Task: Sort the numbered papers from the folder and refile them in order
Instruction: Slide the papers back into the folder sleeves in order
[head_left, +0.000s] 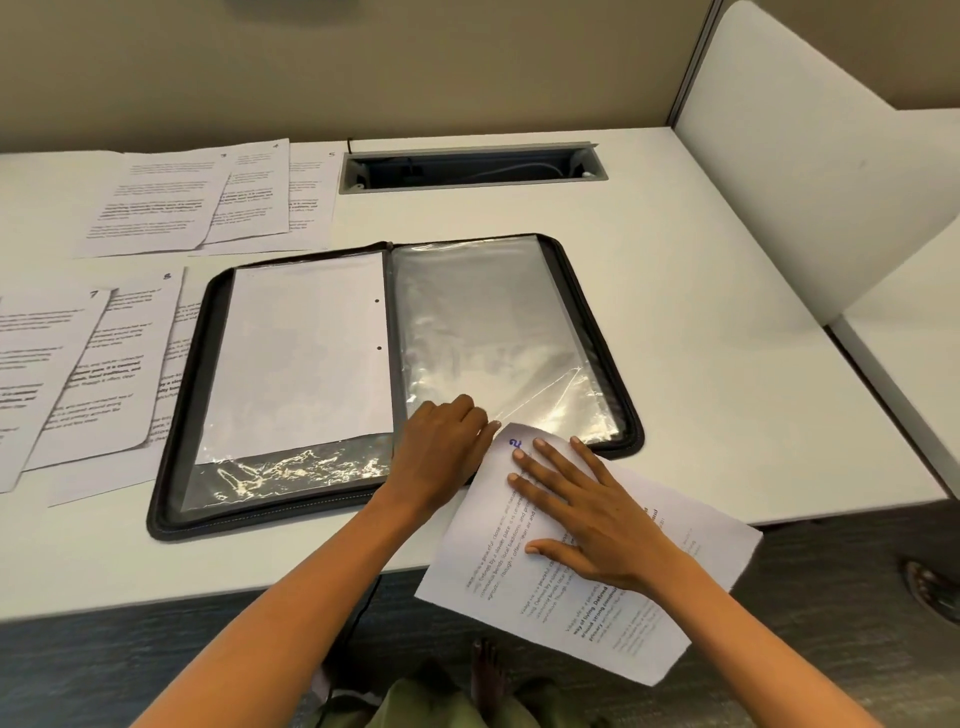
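Sheet 2: the paper marked 2 (587, 545) lies askew at the desk's front edge, its numbered corner at the folder's front right corner, its rear half hanging off past the edge.
Right hand: your right hand (597, 519) lies flat on that sheet, fingers straight and spread, pressing it down, gripping nothing.
Left hand: your left hand (441, 447) sits at the front edge of the right-hand sleeve (498, 332), fingers bent toward its mouth; whether they actually pinch the plastic, you can't tell from here.
Folder: the zip folder (171, 467) lies open near the desk's front edge; the left sleeve already holds a blank-faced sheet (306, 348), the right one looks empty.
Handling: one sheet, light and floppy, and it will likely buckle if you push from the tail. The sleeve film is thin, crinkled and probably clingy.
Hold: take the paper by its long sides close to the leading corner, and keep the sleeve mouth lifted open.
Waiting: the remaining numbered papers (156, 202) are fanned along the desk's back left and left edge.
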